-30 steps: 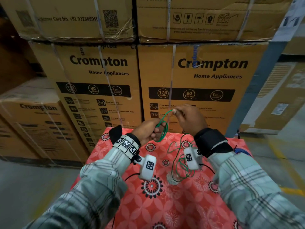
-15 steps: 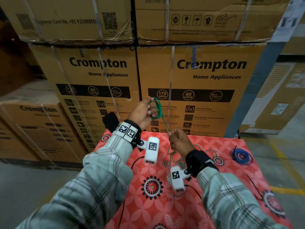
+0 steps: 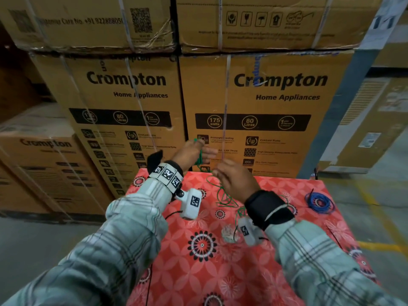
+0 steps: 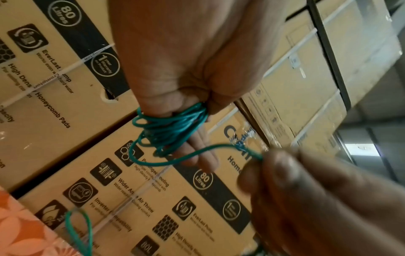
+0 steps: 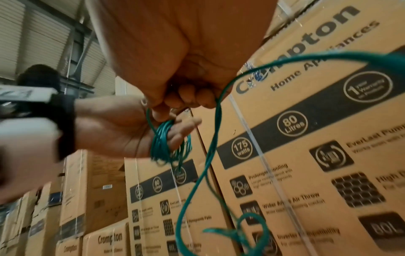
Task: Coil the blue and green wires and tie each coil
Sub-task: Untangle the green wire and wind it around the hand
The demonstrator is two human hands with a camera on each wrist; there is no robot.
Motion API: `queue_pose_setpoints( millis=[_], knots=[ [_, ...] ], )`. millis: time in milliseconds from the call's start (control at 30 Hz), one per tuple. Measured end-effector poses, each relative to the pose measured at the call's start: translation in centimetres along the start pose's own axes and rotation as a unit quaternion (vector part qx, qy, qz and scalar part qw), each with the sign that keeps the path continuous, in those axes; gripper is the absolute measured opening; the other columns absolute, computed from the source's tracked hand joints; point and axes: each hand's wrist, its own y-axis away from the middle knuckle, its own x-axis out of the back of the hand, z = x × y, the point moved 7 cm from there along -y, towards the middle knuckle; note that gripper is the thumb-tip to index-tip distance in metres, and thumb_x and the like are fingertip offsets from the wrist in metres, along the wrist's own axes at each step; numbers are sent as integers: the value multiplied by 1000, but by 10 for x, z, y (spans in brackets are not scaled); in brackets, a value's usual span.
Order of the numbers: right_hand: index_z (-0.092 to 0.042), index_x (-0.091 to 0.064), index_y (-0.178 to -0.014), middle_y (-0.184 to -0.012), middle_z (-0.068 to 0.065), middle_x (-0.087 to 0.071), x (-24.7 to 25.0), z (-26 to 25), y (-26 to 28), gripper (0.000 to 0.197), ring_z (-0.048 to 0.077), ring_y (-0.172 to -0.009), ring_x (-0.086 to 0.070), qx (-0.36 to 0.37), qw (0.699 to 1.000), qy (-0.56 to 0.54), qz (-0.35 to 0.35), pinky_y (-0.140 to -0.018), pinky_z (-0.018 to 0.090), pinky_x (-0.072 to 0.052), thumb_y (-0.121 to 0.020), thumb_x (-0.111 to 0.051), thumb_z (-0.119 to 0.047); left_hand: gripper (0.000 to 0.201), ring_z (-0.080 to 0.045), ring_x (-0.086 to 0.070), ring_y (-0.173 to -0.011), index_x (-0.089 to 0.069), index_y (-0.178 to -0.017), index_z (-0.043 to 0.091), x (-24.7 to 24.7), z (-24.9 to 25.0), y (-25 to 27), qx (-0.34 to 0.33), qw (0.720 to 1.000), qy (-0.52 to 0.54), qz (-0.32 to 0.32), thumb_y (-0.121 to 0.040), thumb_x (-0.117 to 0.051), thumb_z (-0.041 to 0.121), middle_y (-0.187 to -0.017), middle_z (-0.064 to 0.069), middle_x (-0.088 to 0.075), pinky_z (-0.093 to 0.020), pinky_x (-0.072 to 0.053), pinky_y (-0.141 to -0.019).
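Your left hand (image 3: pixel 192 154) is up at twelve o'clock over the far edge of the table (image 3: pixel 276 272), fingers held out straight with the green wire (image 4: pixel 171 128) looped round them in a bundle of turns and the thumb pressing it in place. Your right hand (image 3: pixel 234 180), just beside it at about four o'clock from the left, pinches the free run of wire between fingertips and feeds it in. The loose tail drops to the table in a tangle at twelve o'clock from your right wrist. Keep light tension on that strand so each new turn lands flush against the last, and lift the tail clear before its kinks reach the fingers. Save enough end to wrap the bundle. The blue wire (image 3: pixel 320 203) lies coiled at two o'clock on the table, well apart; whether it's tied, I can't tell.
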Motion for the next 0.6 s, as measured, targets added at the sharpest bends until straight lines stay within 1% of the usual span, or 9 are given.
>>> queue_pose_setpoints(
  millis=[33,100,167,233,267,367,433,500,600],
  knots=[
    [-19,-60,-88,-83,3,-59,9,-2,-6,10,19,-77,-53,6,1000,10,11,-68,32,-46,-94,-53,-16,26,-20,-68,-68,-49,-90,9,-4,-6,3,7,999,-33,-20,-105,-30,19,-83,-13,-68,-34,-56,-69],
    [-19,-56,-81,-75,0,-53,23,1,-16,13,20,-70,-50,2,999,38,22,-62,34,-43,-93,-54,-16,29,-23,-66,-65,-54,-92,6,-11,-19,6,9,991,-119,-58,-104,-33,22,-82,-15,-68,-42,-54,-72],
    [-15,-58,-76,-72,0,-54,30,11,-25,20,22,-69,-52,-26,998,57,16,-59,34,-40,-94,-54,-21,28,-20,-63,-57,-53,-96,5,-18,-27,11,24,985,-143,-88,-104,-32,22,-71,-9,-68,-34,-50,-62],
    [-15,-58,-71,-67,-1,-56,34,30,-29,26,19,-64,-52,-80,996,41,20,-56,33,-38,-92,-59,-30,25,-14,-50,-44,-51,-91,9,-21,-28,14,41,989,-112,-87,-103,-31,18,-55,1,-57,-24,-40,-48],
    [-15,-58,-69,-62,-2,-55,35,41,-29,28,16,-60,-50,-114,993,15,27,-54,33,-36,-90,-63,-34,25,-11,-41,-39,-49,-88,11,-25,-27,17,49,990,-91,-94,-102,-30,16,-50,4,-48,-22,-34,-45],
    [-11,-56,-69,-55,-6,-45,32,62,-29,30,7,-50,-36,-153,986,-67,26,-49,24,-29,-85,-70,-32,28,-6,-26,-35,-49,-82,14,-34,-29,23,79,986,-40,-144,-102,-30,19,-45,9,-31,-20,-24,-44],
    [-8,-54,-71,-58,-4,-41,26,68,-27,30,6,-52,-32,-152,982,-109,4,-48,19,-27,-89,-66,-28,30,-4,-23,-32,-48,-80,15,-33,-29,24,95,982,-23,-162,-102,-30,23,-43,11,-27,-18,-21,-42],
    [-9,-53,-71,-61,-6,-43,20,72,-23,27,4,-54,-35,-156,978,-135,-8,-51,17,-30,-93,-60,-22,31,-2,-21,-31,-46,-78,17,-29,-24,24,102,979,22,-177,-102,-29,24,-42,13,-26,-18,-20,-39],
    [-11,-55,-74,-67,-6,-49,3,79,-13,23,6,-62,-44,-183,972,-144,-24,-58,25,-36,-96,-54,-18,31,-1,-21,-30,-45,-77,19,-23,-10,21,107,966,148,-184,-102,-28,27,-42,12,-27,-16,-23,-35]
  ],
)
